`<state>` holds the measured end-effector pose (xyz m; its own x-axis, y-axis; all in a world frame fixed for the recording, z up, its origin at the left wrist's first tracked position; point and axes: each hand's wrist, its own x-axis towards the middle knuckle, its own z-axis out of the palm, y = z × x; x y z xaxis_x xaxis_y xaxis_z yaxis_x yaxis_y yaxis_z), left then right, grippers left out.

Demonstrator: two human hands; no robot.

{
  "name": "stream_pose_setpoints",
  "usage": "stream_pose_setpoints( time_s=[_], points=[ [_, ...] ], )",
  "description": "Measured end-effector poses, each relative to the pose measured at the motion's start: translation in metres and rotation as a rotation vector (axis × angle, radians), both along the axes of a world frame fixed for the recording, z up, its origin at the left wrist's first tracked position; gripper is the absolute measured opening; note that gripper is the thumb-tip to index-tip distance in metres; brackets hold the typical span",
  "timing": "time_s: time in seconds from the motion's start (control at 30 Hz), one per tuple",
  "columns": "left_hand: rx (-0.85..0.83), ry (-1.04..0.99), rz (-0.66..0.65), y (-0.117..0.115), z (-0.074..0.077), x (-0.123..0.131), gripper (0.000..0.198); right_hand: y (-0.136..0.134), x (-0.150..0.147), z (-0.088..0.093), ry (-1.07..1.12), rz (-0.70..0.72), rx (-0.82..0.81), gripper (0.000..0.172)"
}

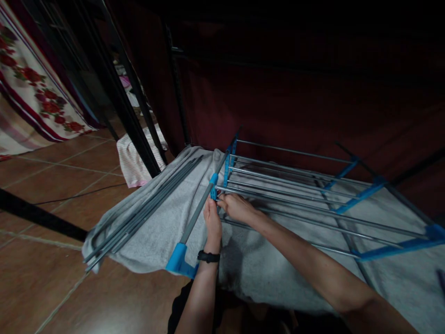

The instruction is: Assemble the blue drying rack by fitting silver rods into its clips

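A metal rack frame with blue plastic joints point(213, 178) lies on a grey towel. My left hand point(212, 218), with a dark band on its wrist, closes round the lower end of a blue slotted bracket point(213, 191) beside the grey side tube point(198, 211). Against it, my right hand point(236, 206) is closed with bent fingers at the end of a thin metal rod point(278, 212); the fingertips partly hide that end. Several parallel rods run rightward to blue crosspieces point(361, 197). A blue corner piece point(179, 257) sits at the tube's near end.
Several loose grey tubes point(146, 208) lie bundled on the towel point(160, 236) at left. Black metal posts point(139, 134) rise behind them, near a striped cloth point(130, 162). A dark red curtain point(295, 106) hangs at the back. Tiled floor point(62, 185) and a flowered cloth point(38, 88) are left.
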<state>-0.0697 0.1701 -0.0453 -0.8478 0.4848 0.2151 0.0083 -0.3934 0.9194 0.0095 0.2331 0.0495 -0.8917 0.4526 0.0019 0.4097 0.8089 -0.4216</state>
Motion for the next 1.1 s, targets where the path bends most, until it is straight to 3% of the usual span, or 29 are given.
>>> stream_pose_setpoints(
  time_s=[0.3, 0.53, 0.63, 0.77, 0.9, 1.0, 1.1],
  points=[
    [-0.021, 0.098, 0.049, 0.001, 0.009, 0.008, 0.046, -0.016, 0.012, 0.013, -0.045, -0.075, 0.211, 0.036],
    [-0.052, 0.176, 0.174, 0.000, 0.024, 0.008, 0.050, -0.030, 0.074, -0.013, 0.217, -0.156, 0.361, 0.045],
    [-0.039, 0.243, 0.218, 0.000, 0.030, 0.008, 0.047, -0.040, 0.102, -0.024, 0.357, -0.168, 0.308, 0.045],
    [-0.016, 0.295, 0.219, 0.001, 0.035, 0.010, 0.047, -0.043, 0.119, -0.027, 0.647, -0.294, 0.047, 0.040],
    [-0.021, 0.312, 0.239, 0.002, 0.041, 0.010, 0.045, -0.033, 0.113, -0.020, 0.910, -0.460, -0.508, 0.028],
    [-0.017, 0.353, 0.209, 0.003, 0.047, 0.007, 0.043, -0.029, 0.104, -0.013, 1.043, -0.402, -0.953, 0.024],
    [0.010, 0.378, 0.150, 0.004, 0.051, 0.004, 0.040, -0.028, 0.096, -0.008, 1.163, -0.353, -1.246, 0.023]
  ],
)
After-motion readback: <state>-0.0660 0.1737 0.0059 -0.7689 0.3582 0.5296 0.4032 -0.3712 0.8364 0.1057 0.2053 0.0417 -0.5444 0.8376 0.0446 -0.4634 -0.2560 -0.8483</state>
